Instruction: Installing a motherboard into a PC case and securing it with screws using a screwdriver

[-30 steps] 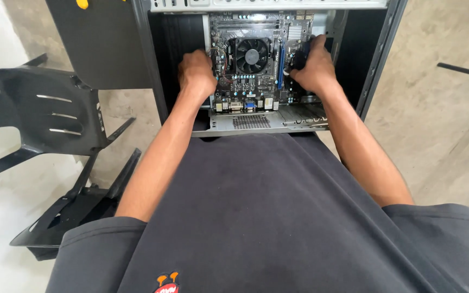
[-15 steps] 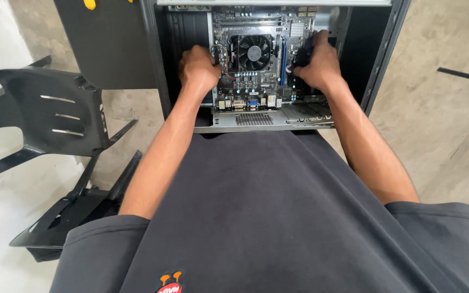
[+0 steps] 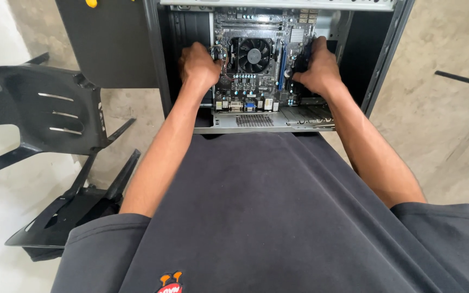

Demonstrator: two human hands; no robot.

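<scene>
An open computer case point(image 3: 378, 81) lies in front of me with a motherboard point(image 3: 256, 87) inside it. A black cooling fan point(image 3: 253, 54) sits in the board's middle. My left hand point(image 3: 197, 66) curls over the board's left edge, beside some thin wires. My right hand point(image 3: 317, 70) grips the board's right side, its fingers closed around a dark part there. What lies under the fingers is hidden. My dark shirt fills the lower half of the view.
A black side panel point(image 3: 109, 43) lies to the left of the case. A black plastic chair point(image 3: 44, 114) lies tipped over at the left, with a black stand point(image 3: 66, 217) below it. The floor is bare concrete, and a dark strip point(image 3: 462, 80) lies at the right.
Both hands stay on the two sides of the motherboard. My head has tilted a little, so the case sits slightly lower in view.
</scene>
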